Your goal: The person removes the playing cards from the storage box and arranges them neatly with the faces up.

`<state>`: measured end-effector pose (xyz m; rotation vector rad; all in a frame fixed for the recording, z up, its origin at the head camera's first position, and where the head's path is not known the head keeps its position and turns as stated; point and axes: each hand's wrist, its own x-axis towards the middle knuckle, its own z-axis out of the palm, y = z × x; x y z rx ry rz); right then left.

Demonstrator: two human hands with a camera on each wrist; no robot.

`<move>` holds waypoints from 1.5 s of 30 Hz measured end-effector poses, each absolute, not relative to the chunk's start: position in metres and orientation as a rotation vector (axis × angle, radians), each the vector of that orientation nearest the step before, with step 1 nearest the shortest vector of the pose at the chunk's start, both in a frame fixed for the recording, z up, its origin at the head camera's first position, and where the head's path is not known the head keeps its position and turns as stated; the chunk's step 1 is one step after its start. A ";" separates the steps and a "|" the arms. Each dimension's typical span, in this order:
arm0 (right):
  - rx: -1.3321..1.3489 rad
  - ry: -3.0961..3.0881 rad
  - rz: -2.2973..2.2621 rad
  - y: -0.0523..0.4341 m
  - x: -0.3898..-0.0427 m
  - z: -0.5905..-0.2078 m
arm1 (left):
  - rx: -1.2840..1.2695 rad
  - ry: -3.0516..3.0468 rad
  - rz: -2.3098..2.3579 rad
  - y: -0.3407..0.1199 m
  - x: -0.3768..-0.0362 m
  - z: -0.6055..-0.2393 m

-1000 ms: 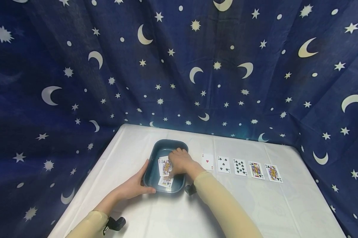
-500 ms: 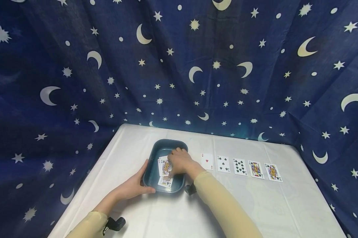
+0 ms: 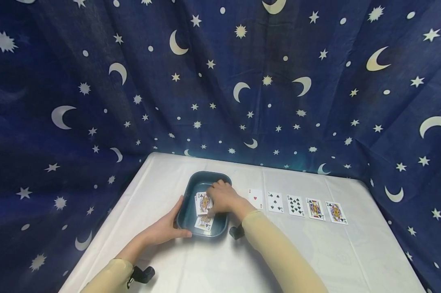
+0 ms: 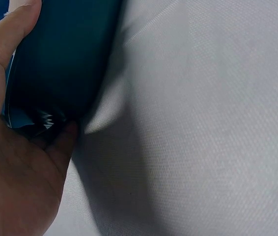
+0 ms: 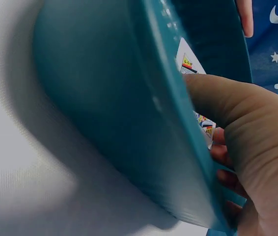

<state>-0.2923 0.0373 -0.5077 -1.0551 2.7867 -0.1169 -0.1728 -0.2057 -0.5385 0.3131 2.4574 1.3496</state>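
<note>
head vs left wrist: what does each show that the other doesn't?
Head only: the right hand reaching into the teal tray, fingers on the face cards lying inside; a row of five cards face up on the cloth to the tray's right; the star-and-moon backdrop.

Left wrist only: a close look at the tray's outer wall, the palm pressed against it and the shadow under its base.

Both: the left hand gripping the tray's near left corner, and the white tablecloth.

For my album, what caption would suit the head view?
Left hand steadies a blue tray while right hand reaches for cards inside; five cards lie alongside.
</note>
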 end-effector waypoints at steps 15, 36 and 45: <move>-1.100 2.843 -0.223 0.057 -0.286 -0.472 | 0.357 2.480 1.322 -0.207 -0.174 -0.540; -0.962 2.959 -0.306 0.146 -0.275 -0.451 | 0.329 2.519 1.297 -0.206 -0.173 -0.543; -0.923 2.982 -0.335 0.187 -0.264 -0.455 | 0.342 2.488 1.342 -0.206 -0.173 -0.542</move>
